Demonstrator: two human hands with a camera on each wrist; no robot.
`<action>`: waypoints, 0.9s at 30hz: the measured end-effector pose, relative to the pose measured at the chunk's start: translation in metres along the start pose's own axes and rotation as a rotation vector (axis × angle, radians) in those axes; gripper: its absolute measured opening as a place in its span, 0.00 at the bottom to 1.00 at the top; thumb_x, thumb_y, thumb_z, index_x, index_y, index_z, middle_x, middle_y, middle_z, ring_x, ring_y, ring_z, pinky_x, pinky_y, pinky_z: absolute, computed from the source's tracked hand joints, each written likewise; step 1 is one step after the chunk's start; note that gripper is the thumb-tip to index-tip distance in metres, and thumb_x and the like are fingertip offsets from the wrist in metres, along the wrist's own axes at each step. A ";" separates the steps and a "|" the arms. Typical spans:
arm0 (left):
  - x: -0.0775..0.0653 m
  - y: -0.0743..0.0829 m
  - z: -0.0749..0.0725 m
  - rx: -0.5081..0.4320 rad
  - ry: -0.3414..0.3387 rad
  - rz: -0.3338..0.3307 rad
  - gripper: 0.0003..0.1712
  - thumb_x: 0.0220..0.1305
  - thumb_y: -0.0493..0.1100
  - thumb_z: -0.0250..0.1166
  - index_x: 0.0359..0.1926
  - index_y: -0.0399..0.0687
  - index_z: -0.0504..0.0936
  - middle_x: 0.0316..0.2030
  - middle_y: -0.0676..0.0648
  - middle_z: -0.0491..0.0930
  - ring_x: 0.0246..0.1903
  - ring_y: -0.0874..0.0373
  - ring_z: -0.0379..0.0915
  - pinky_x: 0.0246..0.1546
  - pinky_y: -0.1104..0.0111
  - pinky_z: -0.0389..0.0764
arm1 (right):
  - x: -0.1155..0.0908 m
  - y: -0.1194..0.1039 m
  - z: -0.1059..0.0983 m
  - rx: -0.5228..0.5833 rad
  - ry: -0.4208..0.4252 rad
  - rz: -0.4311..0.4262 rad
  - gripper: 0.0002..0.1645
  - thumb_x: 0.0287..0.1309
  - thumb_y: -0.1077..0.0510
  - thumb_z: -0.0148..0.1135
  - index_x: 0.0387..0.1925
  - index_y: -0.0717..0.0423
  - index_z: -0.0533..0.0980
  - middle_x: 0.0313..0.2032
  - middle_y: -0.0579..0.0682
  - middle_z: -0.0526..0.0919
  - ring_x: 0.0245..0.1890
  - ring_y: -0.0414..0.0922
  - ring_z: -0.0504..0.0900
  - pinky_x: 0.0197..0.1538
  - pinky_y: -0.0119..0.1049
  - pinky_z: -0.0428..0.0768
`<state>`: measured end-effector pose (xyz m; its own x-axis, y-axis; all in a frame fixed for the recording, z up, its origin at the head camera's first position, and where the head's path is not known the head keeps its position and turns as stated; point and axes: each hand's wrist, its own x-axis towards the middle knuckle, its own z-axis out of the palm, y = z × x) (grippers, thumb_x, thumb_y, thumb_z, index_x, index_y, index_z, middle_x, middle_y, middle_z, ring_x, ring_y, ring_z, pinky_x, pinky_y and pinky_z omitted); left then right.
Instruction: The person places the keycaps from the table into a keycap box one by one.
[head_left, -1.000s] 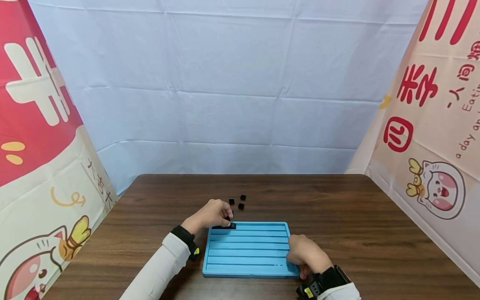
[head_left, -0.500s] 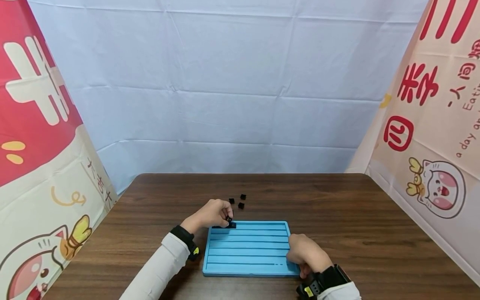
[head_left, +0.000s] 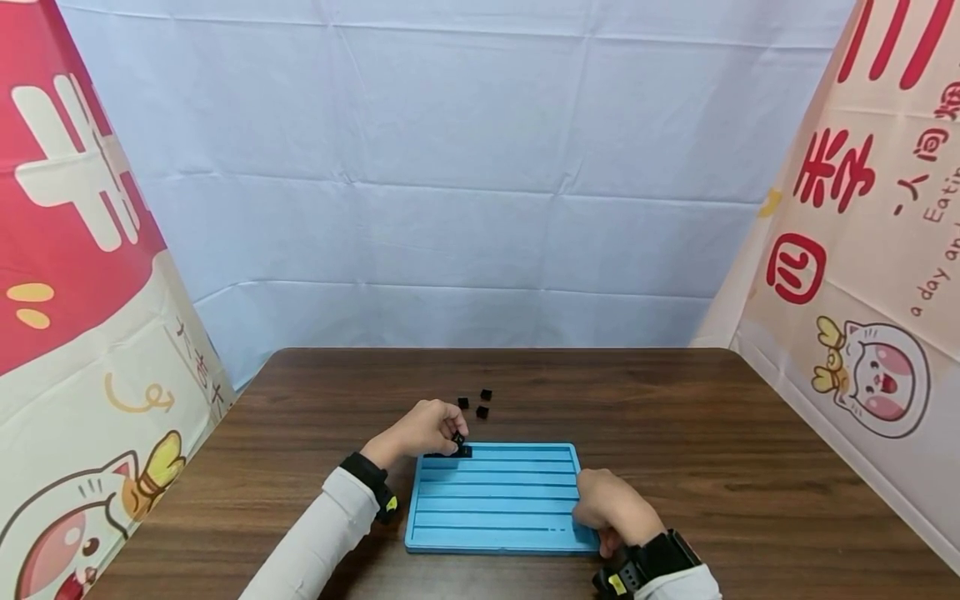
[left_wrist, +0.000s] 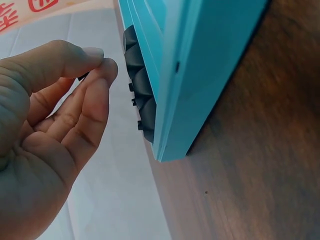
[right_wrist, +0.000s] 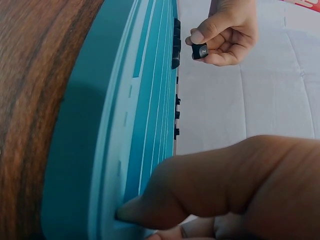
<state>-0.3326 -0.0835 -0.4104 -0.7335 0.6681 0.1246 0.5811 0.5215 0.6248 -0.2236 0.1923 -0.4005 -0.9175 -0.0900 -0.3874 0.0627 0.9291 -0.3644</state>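
Between thumb and fingertips my left hand (head_left: 422, 429) pinches a small black keycap (right_wrist: 201, 51), held just above the back left part of a light blue slotted tray (head_left: 495, 504). A pale character shows on the keycap's face in the right wrist view. Below it, a short row of black keycaps (left_wrist: 140, 85) sits in the tray's rearmost slot, starting at the left end. My right hand (head_left: 613, 505) grips the tray's right edge near the front corner, its thumb (right_wrist: 142, 210) on the rim and its other fingers mostly hidden.
Behind the tray, 3 loose black keycaps lie on the wooden table (head_left: 675, 417): a left one (head_left: 463, 403), a far one (head_left: 486, 395) and a near one (head_left: 482, 412). A pale cloth (head_left: 450, 233) hangs beyond the table's back edge, with printed cloths at both sides.
The pinched keycap has turned in my left fingers, and more of it shows above the row. My right hand and the tray have stayed in place.
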 end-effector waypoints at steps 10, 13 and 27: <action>0.000 0.000 0.002 -0.016 0.000 0.018 0.10 0.53 0.27 0.66 0.37 0.42 0.82 0.30 0.53 0.77 0.31 0.61 0.74 0.31 0.70 0.76 | 0.001 0.000 0.000 -0.007 -0.018 0.018 0.05 0.55 0.70 0.56 0.34 0.72 0.74 0.08 0.56 0.74 0.05 0.42 0.74 0.09 0.30 0.69; 0.000 0.002 0.002 -0.013 -0.005 0.027 0.11 0.54 0.27 0.64 0.37 0.42 0.83 0.32 0.52 0.78 0.31 0.61 0.74 0.31 0.69 0.75 | 0.002 0.001 0.000 -0.001 -0.018 0.006 0.04 0.55 0.70 0.56 0.33 0.71 0.74 0.07 0.56 0.74 0.05 0.42 0.73 0.09 0.30 0.69; 0.005 0.005 0.006 0.062 0.050 0.061 0.07 0.50 0.35 0.72 0.33 0.45 0.86 0.36 0.53 0.77 0.32 0.61 0.74 0.32 0.69 0.75 | 0.001 0.001 0.000 0.021 -0.021 -0.018 0.07 0.55 0.70 0.56 0.37 0.72 0.74 0.08 0.57 0.74 0.05 0.43 0.73 0.09 0.30 0.68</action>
<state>-0.3319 -0.0744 -0.4114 -0.7118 0.6732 0.2004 0.6448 0.5133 0.5663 -0.2246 0.1936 -0.4016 -0.9101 -0.1147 -0.3982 0.0543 0.9196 -0.3891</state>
